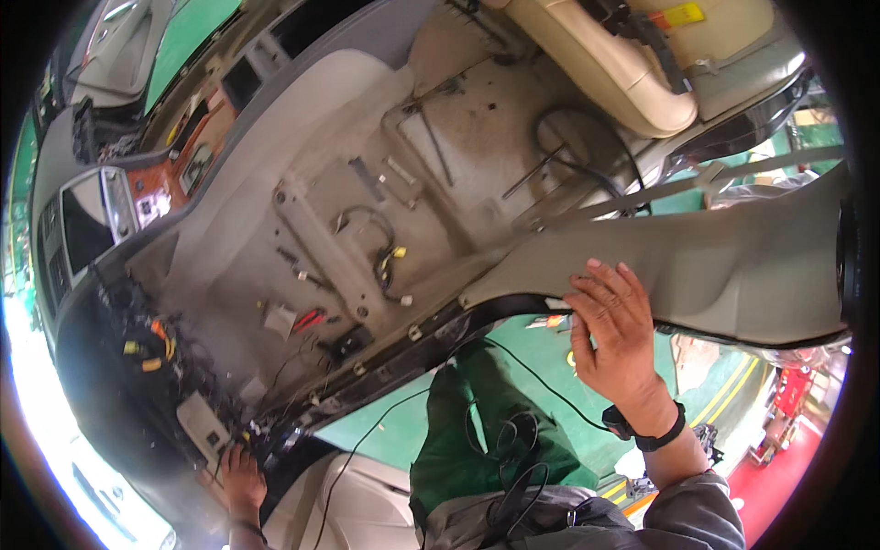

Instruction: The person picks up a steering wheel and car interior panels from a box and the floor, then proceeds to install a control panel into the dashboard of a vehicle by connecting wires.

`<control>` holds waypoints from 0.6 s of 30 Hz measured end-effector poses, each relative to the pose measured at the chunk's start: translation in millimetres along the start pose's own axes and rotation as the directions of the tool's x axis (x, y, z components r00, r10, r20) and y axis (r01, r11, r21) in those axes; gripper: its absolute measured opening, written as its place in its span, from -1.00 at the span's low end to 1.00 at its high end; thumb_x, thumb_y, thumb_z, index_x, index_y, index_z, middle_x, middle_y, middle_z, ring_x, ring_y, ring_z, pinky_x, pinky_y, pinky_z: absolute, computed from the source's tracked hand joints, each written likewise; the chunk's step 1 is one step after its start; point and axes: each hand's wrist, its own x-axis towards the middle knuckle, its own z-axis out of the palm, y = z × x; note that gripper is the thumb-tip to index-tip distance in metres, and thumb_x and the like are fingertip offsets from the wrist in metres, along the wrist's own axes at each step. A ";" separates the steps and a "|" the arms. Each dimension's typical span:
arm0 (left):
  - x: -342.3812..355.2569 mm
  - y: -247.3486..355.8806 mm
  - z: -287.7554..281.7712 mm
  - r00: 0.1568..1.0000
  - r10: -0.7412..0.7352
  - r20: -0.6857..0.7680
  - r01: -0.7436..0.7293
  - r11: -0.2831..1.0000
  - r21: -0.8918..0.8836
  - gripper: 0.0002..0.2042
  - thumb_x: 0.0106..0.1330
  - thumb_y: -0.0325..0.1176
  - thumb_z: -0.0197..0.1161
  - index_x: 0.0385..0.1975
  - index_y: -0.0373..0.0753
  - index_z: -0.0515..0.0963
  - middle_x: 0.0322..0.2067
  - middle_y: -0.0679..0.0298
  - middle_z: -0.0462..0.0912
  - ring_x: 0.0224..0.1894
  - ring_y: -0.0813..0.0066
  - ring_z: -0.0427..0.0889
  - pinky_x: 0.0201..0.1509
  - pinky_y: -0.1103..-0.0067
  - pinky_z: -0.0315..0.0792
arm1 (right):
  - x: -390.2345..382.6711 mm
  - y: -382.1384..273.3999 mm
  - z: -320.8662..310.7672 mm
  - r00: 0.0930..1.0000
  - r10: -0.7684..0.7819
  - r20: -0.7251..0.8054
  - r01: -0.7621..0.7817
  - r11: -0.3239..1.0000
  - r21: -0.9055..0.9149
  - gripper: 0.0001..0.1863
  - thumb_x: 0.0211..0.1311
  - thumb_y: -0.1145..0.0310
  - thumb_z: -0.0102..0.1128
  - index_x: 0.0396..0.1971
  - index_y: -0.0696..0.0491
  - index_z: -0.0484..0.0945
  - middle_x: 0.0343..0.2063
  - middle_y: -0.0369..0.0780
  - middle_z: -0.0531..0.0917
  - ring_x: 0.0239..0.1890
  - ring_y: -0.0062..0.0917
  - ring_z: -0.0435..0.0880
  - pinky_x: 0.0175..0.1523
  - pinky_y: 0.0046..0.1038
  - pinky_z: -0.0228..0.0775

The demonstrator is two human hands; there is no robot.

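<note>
My right hand is raised at the door opening with its fingers stretched out and slightly apart. Its fingertips rest on or just over the lower edge of a long beige pillar trim panel; actual contact is hard to tell. At lower left, my left hand reaches to the end of the dashboard. The fingers there look extended, just below a small light grey switch panel, though the tips are partly lost among dark parts. Nothing is visibly held in either hand.
Loose wiring with yellow connectors and red-handled pliers lie on the bare car floor. A beige seat is at the back right. Black cable runs across my front. A beige door panel stands below.
</note>
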 end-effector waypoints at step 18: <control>9.7 -5.2 14.7 0.995 -0.100 -0.026 0.102 0.993 0.055 -0.66 0.00 -0.25 0.28 -0.28 -0.36 0.60 -0.04 0.07 0.57 0.33 0.13 0.26 0.55 0.18 -0.16 | 39.3 15.1 -12.9 0.922 0.386 -0.009 -0.374 0.897 0.235 -0.78 0.07 0.52 0.24 -0.23 0.03 0.58 -0.19 -0.25 0.68 0.03 -0.30 0.59 0.29 -0.03 0.18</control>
